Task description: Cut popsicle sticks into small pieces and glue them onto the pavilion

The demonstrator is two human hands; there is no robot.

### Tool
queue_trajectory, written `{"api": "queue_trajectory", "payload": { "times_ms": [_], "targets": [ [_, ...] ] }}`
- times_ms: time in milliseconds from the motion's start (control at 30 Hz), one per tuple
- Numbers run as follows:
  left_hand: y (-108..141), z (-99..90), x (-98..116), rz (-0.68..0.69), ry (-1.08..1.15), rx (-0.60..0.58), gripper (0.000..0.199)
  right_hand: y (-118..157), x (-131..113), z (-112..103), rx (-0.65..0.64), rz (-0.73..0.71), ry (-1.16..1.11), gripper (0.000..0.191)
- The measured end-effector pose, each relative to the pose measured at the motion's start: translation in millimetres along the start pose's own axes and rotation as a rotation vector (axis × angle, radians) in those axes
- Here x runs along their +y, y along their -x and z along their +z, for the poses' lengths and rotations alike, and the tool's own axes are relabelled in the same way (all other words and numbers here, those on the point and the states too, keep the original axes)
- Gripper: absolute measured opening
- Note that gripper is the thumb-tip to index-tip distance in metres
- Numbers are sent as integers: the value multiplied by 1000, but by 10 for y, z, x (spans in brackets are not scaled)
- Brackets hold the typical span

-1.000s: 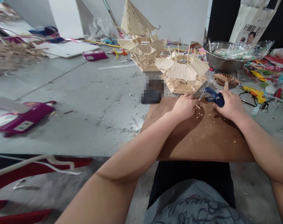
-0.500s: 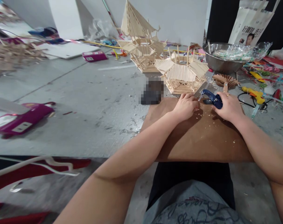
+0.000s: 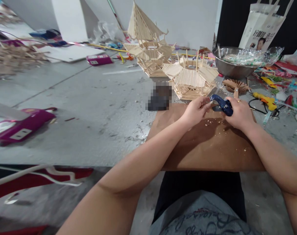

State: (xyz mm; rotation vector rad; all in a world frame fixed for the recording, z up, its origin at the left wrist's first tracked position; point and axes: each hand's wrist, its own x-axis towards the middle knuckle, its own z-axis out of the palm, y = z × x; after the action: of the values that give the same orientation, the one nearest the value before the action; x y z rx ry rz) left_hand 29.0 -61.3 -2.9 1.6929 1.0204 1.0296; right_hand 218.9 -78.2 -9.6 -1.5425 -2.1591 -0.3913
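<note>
My right hand is wrapped round a blue hand cutter, its curved blue top and dark lower jaw pointing left. The fingers of my left hand are pinched together right at the cutter's jaws. A small pale bit shows at those fingertips, too little of it to name. Both hands are above a brown board sprinkled with pale wood crumbs. Just beyond my left hand stands a six-sided roofed model of wooden sticks, with upright posts on top.
Behind it rises a taller stick pagoda. A metal bowl with plastic wrapping, a brown paper fan and a yellow glue gun lie right. A blurred-out dark object is left of the board; purple power strips are farther left.
My left hand has lifted and turned slightly, its fingertips now pinched closer to the cutter's jaws. My right hand keeps its grip, with the cutter shifted only a little.
</note>
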Motion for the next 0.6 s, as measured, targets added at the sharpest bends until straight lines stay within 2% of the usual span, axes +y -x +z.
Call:
{"api": "queue_trajectory", "payload": {
  "times_ms": [67, 167, 400, 600],
  "targets": [
    [19, 33, 46, -56, 154, -42, 12, 5, -11, -1, 12, 2, -11, 50],
    [46, 62, 77, -103, 256, -69, 11, 13, -27, -6, 18, 12, -13, 50],
    [89, 74, 100, -115, 309, -66, 10, 24, -68, -24, 30, -1, 22, 45],
    [98, 81, 147, -122, 348, -60, 13, 52, -125, -59, -14, 72, 44, 45]
  ]
}}
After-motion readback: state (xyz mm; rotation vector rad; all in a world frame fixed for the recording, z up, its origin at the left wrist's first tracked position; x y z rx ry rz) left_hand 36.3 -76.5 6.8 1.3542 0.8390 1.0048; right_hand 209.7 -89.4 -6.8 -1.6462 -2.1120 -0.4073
